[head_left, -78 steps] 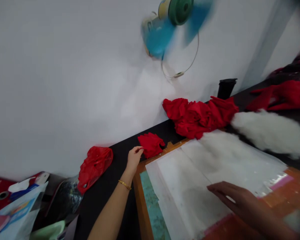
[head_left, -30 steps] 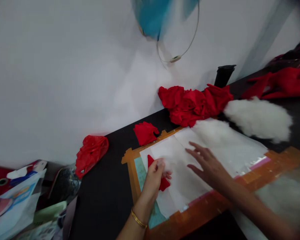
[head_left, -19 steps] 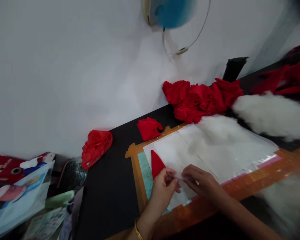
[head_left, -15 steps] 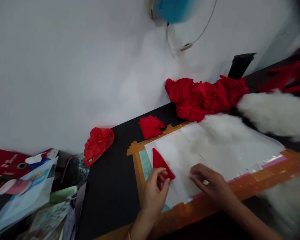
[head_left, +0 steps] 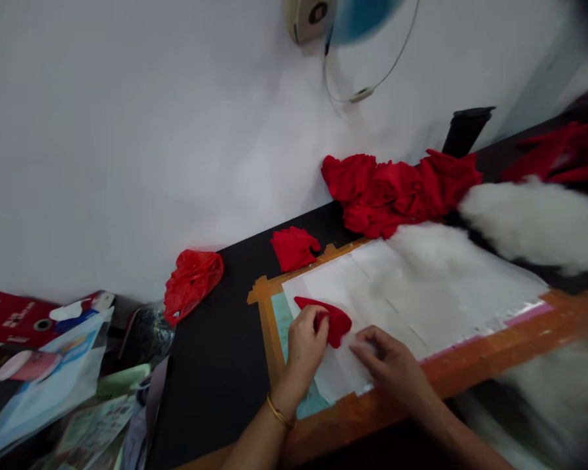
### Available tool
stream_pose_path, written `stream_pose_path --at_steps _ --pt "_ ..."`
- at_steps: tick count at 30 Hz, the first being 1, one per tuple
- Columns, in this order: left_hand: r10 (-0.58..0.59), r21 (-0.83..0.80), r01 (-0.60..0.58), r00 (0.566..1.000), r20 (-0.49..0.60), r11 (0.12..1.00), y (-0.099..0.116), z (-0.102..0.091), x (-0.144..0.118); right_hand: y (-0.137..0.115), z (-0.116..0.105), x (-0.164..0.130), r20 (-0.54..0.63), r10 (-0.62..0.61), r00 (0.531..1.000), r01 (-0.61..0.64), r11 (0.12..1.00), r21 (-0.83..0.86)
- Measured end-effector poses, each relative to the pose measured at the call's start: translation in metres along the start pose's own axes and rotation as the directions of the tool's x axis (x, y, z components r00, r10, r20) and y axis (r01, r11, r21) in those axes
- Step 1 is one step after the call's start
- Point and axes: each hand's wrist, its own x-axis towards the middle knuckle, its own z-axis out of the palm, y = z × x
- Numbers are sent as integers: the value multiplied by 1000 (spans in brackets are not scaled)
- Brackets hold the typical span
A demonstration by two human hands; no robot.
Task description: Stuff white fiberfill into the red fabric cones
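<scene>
My left hand [head_left: 308,339] is closed on a small red fabric piece [head_left: 339,321], pinching its near edge between thumb and fingers. The piece is pointed at its left end and looks wider and rounded toward the right. My right hand [head_left: 385,358] is beside that wider end, its fingertips pinched on a small wisp of white stuffing [head_left: 347,339] close to the fabric. Whether the wisp touches the fabric I cannot tell. Both hands are above white paper [head_left: 318,287] taped to the table.
White stuffing lies in a mound [head_left: 431,241] on the paper and a bigger heap [head_left: 534,219] to the right. Red fabric pieces [head_left: 396,196] are piled against the wall. A smaller red stack [head_left: 294,248] and a red plastic bag [head_left: 192,282] lie farther left.
The red fabric piece has turned in my left hand, its wide end now facing right. My right hand has moved left toward it, with a white wisp at its fingertips.
</scene>
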Motion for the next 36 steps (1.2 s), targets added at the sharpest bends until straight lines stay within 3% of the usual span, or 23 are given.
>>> stream_pose_path --at_steps 4,7,11,15,19,21,23,24,26,28,31,34,36 --pt "-5 -73 5 1000 -1 997 11 12 -4 -1 9 27 -115 -273 955 251 952 -177" --pt "24 -106 -27 999 -24 994 13 23 -12 3 10 43 -158 -301 941 265 940 -215" --pt "119 -53 -124 989 -90 991 14 26 -17 3 15 39 -17 -166 986 166 975 148" --pt "224 90 -220 974 -43 971 25 15 -17 9 26 21 130 -53 990 -11 895 447" --pt "308 175 -329 942 135 928 38 3 -26 18 37 12 93 50 994 -99 739 667" --pt "313 98 -323 944 106 941 36 -2 -34 13 38 12 61 40 997 -72 682 728" --pt "211 -54 -217 972 -102 975 27 -6 -40 2 36 12 65 3 998 -50 662 748" --pt "97 -166 -140 965 -242 976 22 -7 -42 -6 35 13 79 -14 997 -50 663 747" --pt "-197 -458 -9 895 -400 889 14 -9 -39 -22 34 13 135 -46 990 -65 693 718" --pt "-417 -732 64 854 -311 678 12 -12 -32 -35 36 13 201 -99 975 -60 750 659" --pt "-551 -911 154 829 -92 383 17 -15 -18 -40 42 11 253 -181 950 3 818 575" --pt "-661 -945 163 747 -69 283 22 -14 -11 -28 47 7 211 -123 970 -17 828 561" --pt "-674 -951 146 735 -81 273 23 -12 -9 -19 49 4 151 -1 988 -95 778 622"
